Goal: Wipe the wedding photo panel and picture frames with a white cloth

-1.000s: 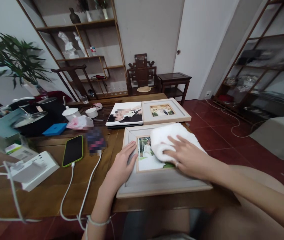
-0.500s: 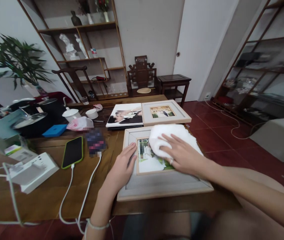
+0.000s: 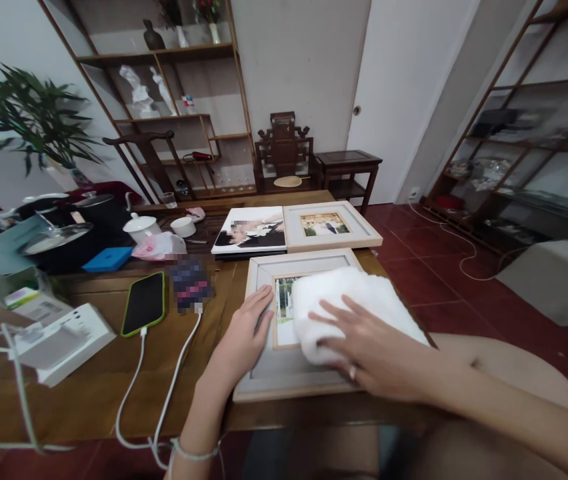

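Note:
A pale wooden picture frame with a photo lies flat at the near edge of the brown table. My left hand rests flat on the frame's left border, fingers stretched out. My right hand presses palm-down on a folded white cloth, which covers most of the photo and the frame's right side. Only a strip of the photo shows at the cloth's left.
Behind the frame lie a second framed photo and a photo print. A phone in a green case with a white cable, a white box, pots and a teapot crowd the left. Chairs and shelves stand beyond.
My right hand has drawn the white cloth down toward me across the photo, from its upper part to its lower right. My left hand has stayed on the frame's left border.

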Action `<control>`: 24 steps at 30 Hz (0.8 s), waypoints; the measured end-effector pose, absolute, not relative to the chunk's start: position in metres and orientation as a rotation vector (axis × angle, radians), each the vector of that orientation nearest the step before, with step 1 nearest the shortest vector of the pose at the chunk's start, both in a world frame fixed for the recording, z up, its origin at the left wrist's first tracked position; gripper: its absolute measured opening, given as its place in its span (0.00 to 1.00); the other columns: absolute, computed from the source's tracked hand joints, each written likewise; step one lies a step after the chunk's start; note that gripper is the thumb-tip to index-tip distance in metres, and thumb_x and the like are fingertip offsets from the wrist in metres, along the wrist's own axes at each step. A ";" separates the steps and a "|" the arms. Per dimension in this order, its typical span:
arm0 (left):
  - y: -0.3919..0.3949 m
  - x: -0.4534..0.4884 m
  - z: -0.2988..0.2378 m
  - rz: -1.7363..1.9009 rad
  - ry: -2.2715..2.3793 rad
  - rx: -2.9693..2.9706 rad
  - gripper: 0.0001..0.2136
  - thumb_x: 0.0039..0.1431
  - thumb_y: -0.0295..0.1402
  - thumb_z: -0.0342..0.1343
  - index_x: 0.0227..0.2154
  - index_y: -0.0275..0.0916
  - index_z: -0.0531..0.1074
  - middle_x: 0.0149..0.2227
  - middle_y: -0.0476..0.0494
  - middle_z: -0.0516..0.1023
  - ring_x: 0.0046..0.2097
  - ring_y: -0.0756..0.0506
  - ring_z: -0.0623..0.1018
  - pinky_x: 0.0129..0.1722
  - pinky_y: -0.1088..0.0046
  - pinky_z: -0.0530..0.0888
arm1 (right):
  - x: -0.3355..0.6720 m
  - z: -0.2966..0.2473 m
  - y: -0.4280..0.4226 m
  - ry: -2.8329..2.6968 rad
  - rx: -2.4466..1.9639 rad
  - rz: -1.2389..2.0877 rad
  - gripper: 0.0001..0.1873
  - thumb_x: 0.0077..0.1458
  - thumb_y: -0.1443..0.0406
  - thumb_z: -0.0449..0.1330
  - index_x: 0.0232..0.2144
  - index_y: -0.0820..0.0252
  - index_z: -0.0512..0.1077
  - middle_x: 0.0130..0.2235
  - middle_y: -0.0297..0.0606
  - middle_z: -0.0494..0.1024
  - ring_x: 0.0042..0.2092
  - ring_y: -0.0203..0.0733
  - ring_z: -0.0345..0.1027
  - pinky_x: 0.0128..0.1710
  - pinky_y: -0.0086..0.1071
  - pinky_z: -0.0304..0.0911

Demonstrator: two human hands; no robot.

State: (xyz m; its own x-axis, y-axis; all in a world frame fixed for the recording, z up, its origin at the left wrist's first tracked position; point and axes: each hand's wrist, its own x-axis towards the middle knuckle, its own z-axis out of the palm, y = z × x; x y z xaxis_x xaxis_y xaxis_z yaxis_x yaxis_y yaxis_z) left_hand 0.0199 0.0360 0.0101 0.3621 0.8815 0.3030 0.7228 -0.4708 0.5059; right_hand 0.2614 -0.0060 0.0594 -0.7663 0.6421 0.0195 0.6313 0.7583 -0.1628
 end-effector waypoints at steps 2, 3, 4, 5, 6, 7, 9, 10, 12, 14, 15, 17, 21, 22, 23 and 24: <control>0.036 0.020 0.010 0.798 1.422 2.346 0.19 0.63 0.33 0.44 0.53 0.32 0.68 0.58 0.34 0.67 0.61 0.42 0.65 0.60 0.57 0.62 | 0.262 0.065 -0.031 -2.918 -0.994 0.333 0.17 0.55 0.66 0.53 0.47 0.59 0.71 0.62 0.46 0.59 0.64 0.57 0.44 0.59 0.60 0.43; 0.036 0.020 0.009 0.802 1.422 2.350 0.18 0.63 0.33 0.44 0.53 0.33 0.68 0.58 0.35 0.67 0.61 0.42 0.65 0.60 0.57 0.62 | 0.263 0.067 -0.039 -2.930 -0.955 0.365 0.16 0.55 0.65 0.54 0.46 0.58 0.71 0.63 0.44 0.58 0.64 0.56 0.43 0.60 0.59 0.42; 0.037 0.021 0.009 0.802 1.422 2.355 0.18 0.63 0.32 0.44 0.53 0.33 0.68 0.58 0.35 0.67 0.61 0.42 0.65 0.60 0.57 0.62 | 0.263 0.068 -0.045 -2.935 -0.912 0.382 0.15 0.55 0.65 0.54 0.45 0.57 0.72 0.63 0.43 0.57 0.65 0.55 0.42 0.60 0.58 0.41; 0.037 0.021 0.009 0.799 1.422 2.361 0.18 0.63 0.32 0.44 0.53 0.32 0.67 0.58 0.35 0.67 0.61 0.42 0.65 0.60 0.57 0.62 | 0.263 0.067 -0.047 -2.938 -0.875 0.389 0.14 0.55 0.64 0.54 0.44 0.56 0.72 0.64 0.41 0.55 0.65 0.54 0.40 0.61 0.58 0.40; 0.037 0.021 0.010 0.791 1.423 2.367 0.19 0.63 0.32 0.44 0.53 0.32 0.67 0.58 0.34 0.67 0.61 0.42 0.65 0.60 0.57 0.62 | 0.263 0.066 -0.047 -2.940 -0.856 0.387 0.14 0.54 0.64 0.54 0.43 0.55 0.72 0.64 0.39 0.55 0.65 0.53 0.40 0.62 0.57 0.39; 0.037 0.021 0.010 0.781 1.424 2.370 0.19 0.63 0.32 0.43 0.53 0.31 0.67 0.58 0.33 0.67 0.61 0.42 0.65 0.60 0.58 0.62 | 0.263 0.064 -0.043 -2.940 -0.858 0.374 0.14 0.54 0.65 0.54 0.43 0.55 0.72 0.64 0.39 0.55 0.65 0.53 0.39 0.62 0.56 0.39; 0.037 0.021 0.012 0.753 1.419 2.373 0.19 0.63 0.32 0.43 0.54 0.30 0.66 0.59 0.33 0.66 0.61 0.42 0.64 0.60 0.58 0.62 | 0.262 0.059 -0.026 -2.927 -0.908 0.309 0.17 0.53 0.66 0.55 0.46 0.57 0.71 0.64 0.41 0.56 0.65 0.53 0.40 0.62 0.55 0.39; 0.037 0.020 0.013 0.739 1.415 2.373 0.20 0.63 0.32 0.43 0.54 0.30 0.66 0.59 0.34 0.66 0.61 0.42 0.64 0.60 0.58 0.62 | 0.262 0.056 -0.014 -2.907 -0.956 0.252 0.19 0.53 0.66 0.54 0.48 0.58 0.70 0.63 0.43 0.57 0.65 0.53 0.41 0.62 0.55 0.40; 0.036 0.020 0.015 0.715 1.414 2.371 0.20 0.63 0.33 0.43 0.55 0.31 0.65 0.59 0.35 0.65 0.61 0.42 0.63 0.60 0.58 0.61 | 0.262 0.052 0.016 -2.841 -1.064 0.097 0.19 0.56 0.67 0.52 0.50 0.61 0.68 0.62 0.47 0.58 0.65 0.54 0.42 0.61 0.56 0.41; 0.035 0.020 0.017 0.700 1.418 2.371 0.20 0.63 0.33 0.43 0.55 0.30 0.65 0.59 0.34 0.65 0.62 0.42 0.63 0.60 0.58 0.61 | 0.264 0.050 0.049 -2.780 -1.149 -0.061 0.20 0.58 0.67 0.50 0.52 0.63 0.67 0.62 0.49 0.58 0.65 0.56 0.42 0.60 0.58 0.40; 0.035 0.020 0.017 0.702 1.418 2.372 0.20 0.63 0.33 0.43 0.55 0.30 0.65 0.59 0.34 0.65 0.61 0.42 0.63 0.60 0.58 0.61 | 0.264 0.050 0.064 -2.751 -1.178 -0.132 0.20 0.59 0.67 0.49 0.53 0.63 0.66 0.62 0.49 0.58 0.65 0.56 0.41 0.60 0.58 0.40; 0.035 0.019 0.017 0.714 1.410 2.375 0.20 0.63 0.33 0.43 0.54 0.30 0.66 0.59 0.34 0.66 0.61 0.42 0.64 0.60 0.58 0.62 | 0.264 0.050 0.088 -2.718 -1.210 -0.217 0.20 0.60 0.67 0.49 0.54 0.63 0.65 0.63 0.47 0.57 0.65 0.58 0.40 0.59 0.60 0.39; 0.036 0.019 0.015 0.739 1.407 2.375 0.19 0.63 0.32 0.44 0.54 0.33 0.66 0.59 0.35 0.66 0.61 0.42 0.64 0.60 0.57 0.62 | 0.258 0.048 0.095 -2.787 -1.135 -0.131 0.19 0.60 0.67 0.49 0.52 0.61 0.67 0.63 0.42 0.57 0.65 0.59 0.37 0.58 0.62 0.39; 0.036 0.019 0.014 0.736 1.411 2.375 0.19 0.63 0.32 0.43 0.55 0.33 0.66 0.59 0.35 0.66 0.61 0.42 0.64 0.60 0.57 0.62 | 0.257 0.048 0.086 -2.814 -1.093 -0.078 0.18 0.60 0.67 0.48 0.51 0.60 0.68 0.63 0.42 0.58 0.65 0.58 0.37 0.58 0.62 0.39; 0.036 0.020 0.014 0.733 1.413 2.375 0.19 0.63 0.32 0.43 0.55 0.33 0.65 0.59 0.35 0.66 0.61 0.42 0.64 0.60 0.57 0.62 | 0.255 0.049 0.075 -2.833 -1.056 -0.025 0.18 0.60 0.67 0.48 0.50 0.60 0.69 0.62 0.43 0.59 0.65 0.58 0.38 0.58 0.62 0.40; 0.036 0.020 0.013 0.729 1.416 2.374 0.19 0.63 0.32 0.43 0.55 0.33 0.65 0.59 0.35 0.66 0.61 0.42 0.64 0.60 0.58 0.61 | 0.254 0.051 0.061 -2.844 -1.027 0.031 0.18 0.60 0.67 0.48 0.49 0.61 0.69 0.62 0.44 0.60 0.65 0.57 0.40 0.58 0.62 0.41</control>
